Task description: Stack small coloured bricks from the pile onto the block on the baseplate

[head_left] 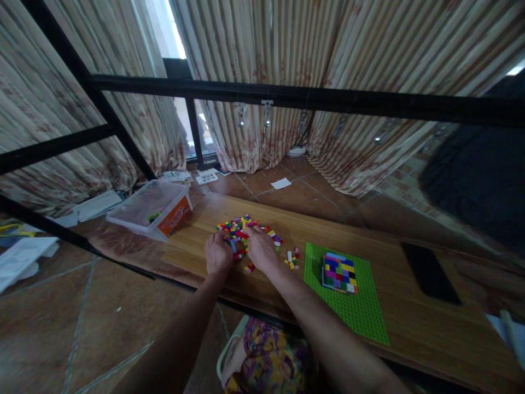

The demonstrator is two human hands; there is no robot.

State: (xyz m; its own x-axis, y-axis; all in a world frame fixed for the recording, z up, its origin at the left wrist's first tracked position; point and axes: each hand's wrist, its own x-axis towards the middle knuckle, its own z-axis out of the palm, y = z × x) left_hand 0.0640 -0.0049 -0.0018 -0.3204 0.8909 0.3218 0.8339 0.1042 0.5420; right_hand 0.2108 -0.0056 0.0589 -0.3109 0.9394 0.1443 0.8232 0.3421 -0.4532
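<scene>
A loose pile of small colourful toy building bricks (247,223) lies on the wooden table. At its near left edge is my left hand (219,251), fingers curled down among the bricks; what they hold, if anything, is hidden. My right hand (261,247) reaches into the middle of the pile with bent fingers close to a red brick (241,234); its grip is too small to make out. To the right, a green baseplate (369,312) carries a multicoloured block of stacked bricks (340,272). A few stray bricks (292,258) lie between the pile and the baseplate.
A clear plastic box (143,202) with an orange label stands at the table's left end, some green pieces inside. A dark flat phone-like slab (430,272) lies at the right. Black metal bars (287,96) cross beyond the table (188,241), before striped curtains (262,49).
</scene>
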